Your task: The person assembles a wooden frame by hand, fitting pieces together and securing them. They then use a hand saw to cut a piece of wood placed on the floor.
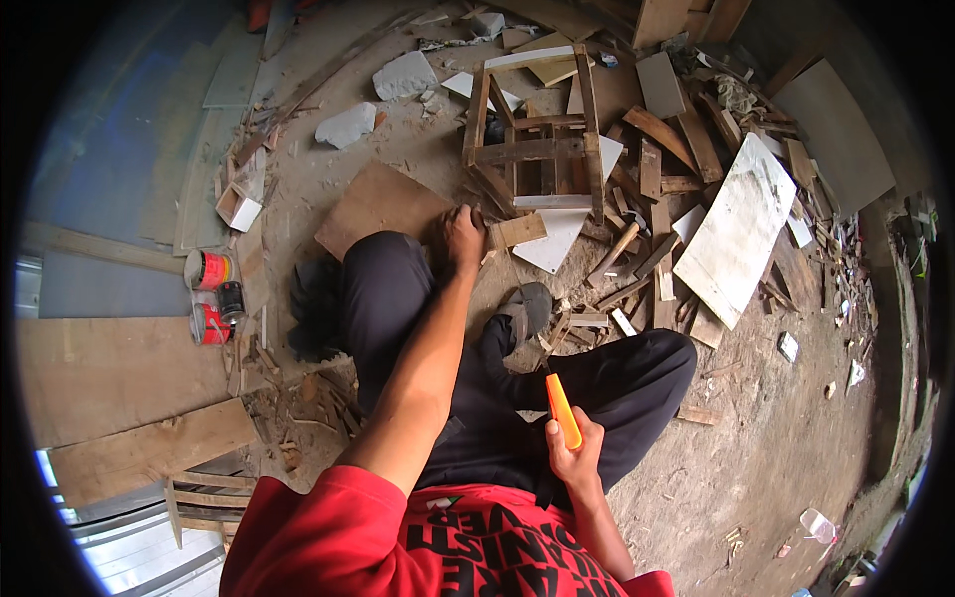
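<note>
My left hand [465, 237] is stretched forward past my knee, its fingers curled round the end of a short wooden piece [521, 230]. A flat brown board [383, 209] lies on the floor beside that hand. Close to my lap, my right hand [577, 453] is wrapped round an orange-handled tool [563, 410]. The tool points forward and away from me; its thin dark working end is hard to make out against my trousers, so I cannot tell its kind. A claw hammer [614, 253] rests among the scraps, right of the wooden piece.
A wooden frame [530, 151] stands ahead. Scrap wood [662, 179] and a large white panel [738, 234] are heaped to the right. Several paint cans [210, 270] stand at left, near plywood sheets [119, 378]. Broken concrete chunks [404, 76] lie at the back.
</note>
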Motion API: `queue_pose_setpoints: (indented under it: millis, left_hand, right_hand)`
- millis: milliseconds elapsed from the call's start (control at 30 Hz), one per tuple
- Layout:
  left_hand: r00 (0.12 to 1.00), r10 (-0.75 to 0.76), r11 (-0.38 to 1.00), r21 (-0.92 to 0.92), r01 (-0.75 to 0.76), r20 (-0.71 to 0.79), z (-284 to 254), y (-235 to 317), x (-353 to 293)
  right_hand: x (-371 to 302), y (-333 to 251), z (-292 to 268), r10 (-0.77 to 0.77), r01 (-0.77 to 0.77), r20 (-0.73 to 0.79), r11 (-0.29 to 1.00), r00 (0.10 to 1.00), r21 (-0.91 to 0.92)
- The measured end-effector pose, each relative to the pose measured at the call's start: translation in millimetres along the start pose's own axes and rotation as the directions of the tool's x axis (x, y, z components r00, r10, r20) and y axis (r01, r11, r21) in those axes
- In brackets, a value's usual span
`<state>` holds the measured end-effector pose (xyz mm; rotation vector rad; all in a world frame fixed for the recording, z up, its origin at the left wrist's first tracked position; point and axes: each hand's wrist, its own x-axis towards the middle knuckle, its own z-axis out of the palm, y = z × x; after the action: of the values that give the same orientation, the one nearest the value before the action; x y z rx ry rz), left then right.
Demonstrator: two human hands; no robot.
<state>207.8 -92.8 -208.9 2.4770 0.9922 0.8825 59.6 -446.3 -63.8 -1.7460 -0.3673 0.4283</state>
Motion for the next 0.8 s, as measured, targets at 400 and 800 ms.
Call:
queue_pose_setpoints:
  millis: [400,800]
  left_hand:
    - [0.978,0.147,0.988,0.073,-0.137,-0.150,2,-1,-2]
    - [0.994,0.042,0.970,0.233,-0.065,0.100,1,3,-12]
  right_hand:
    - [-9,-21,22,0.050,-0.055,-0.031,0.982,0.998,-0.181]
    - [37,-22,49,0.085,-0.097,-0.080,0.982,0.993,-0.161]
